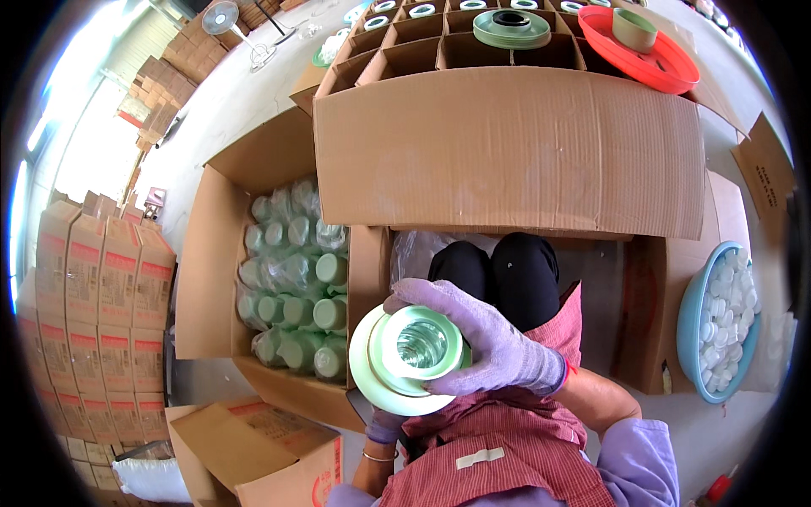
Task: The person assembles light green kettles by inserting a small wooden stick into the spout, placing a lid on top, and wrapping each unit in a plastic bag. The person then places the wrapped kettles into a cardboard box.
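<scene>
1. My right hand (494,342), in a lilac knit glove, is wrapped around a clear glass jar (421,344) held over my lap; this grip is closed, with the fingers curled over the jar's far side.
2. The jar's mouth faces the camera, ringed by a pale green funnel-like collar (380,384).
3. My left hand (384,422), also gloved, sits below the collar and is mostly hidden by it. I cannot tell how far its grip is closed or whether it holds anything.
4. To my left stands an open cardboard box (215,253) full of green-capped bottles (296,287) wrapped in clear plastic.
5. In front of me is a larger carton (507,152) with cardboard dividers; a green collar and a red plastic dish (650,51) rest on top of it.
6. To my right, a blue basin (693,329) holds white caps (731,308).
7. Stacked cartons (93,313) stand on the floor at the far left.
</scene>
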The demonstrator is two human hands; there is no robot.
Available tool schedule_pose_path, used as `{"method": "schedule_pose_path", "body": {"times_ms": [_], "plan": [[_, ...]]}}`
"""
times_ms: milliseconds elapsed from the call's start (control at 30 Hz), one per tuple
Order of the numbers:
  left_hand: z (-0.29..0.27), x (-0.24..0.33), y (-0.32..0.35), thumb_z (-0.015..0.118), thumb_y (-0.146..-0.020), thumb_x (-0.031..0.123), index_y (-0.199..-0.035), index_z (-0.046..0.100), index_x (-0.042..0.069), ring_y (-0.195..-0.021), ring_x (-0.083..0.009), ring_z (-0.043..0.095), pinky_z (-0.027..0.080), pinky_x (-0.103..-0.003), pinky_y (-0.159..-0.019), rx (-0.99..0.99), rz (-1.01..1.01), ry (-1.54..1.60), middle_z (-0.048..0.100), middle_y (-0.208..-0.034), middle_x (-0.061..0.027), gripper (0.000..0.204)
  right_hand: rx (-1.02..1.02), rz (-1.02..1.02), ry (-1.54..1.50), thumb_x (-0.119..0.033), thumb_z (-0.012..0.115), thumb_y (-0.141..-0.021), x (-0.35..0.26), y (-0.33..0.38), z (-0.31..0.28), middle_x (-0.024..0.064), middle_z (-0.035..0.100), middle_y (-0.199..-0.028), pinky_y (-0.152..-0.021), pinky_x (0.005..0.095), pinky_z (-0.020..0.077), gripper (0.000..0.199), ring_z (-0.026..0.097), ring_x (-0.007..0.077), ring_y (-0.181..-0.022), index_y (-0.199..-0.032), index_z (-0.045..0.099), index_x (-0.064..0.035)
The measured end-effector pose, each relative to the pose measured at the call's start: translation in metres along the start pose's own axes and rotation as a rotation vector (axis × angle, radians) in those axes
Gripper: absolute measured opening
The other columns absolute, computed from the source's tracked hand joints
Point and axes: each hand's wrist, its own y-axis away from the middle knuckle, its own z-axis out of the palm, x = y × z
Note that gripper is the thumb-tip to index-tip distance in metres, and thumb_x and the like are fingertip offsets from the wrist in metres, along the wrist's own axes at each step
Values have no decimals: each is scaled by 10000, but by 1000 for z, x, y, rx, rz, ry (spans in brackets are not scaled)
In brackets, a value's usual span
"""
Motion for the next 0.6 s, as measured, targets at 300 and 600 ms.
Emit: {"method": "schedule_pose_path", "body": {"times_ms": [300,600], "plan": [[-27,-13,-35,699,-868,247,-1430,415,47,-1311,-254,473,394,-384,-1082,65,-55,73,486,-1421,-137,661,192,3,242,-306,837,-739,-7,15,-13,188,459,-1342,-1032,392,426,836,489,321,-1231,-1414,435,-21],[-140,93,-143,644,-900,253,-1257,591,6,-1126,-292,619,515,-352,-918,-234,19,-164,622,-1231,-165,437,188,359,532,-207,768,-813,-12,98,-19,291,433,-1324,-1035,441,409,818,470,437,-1234,-1426,288,44]]}}
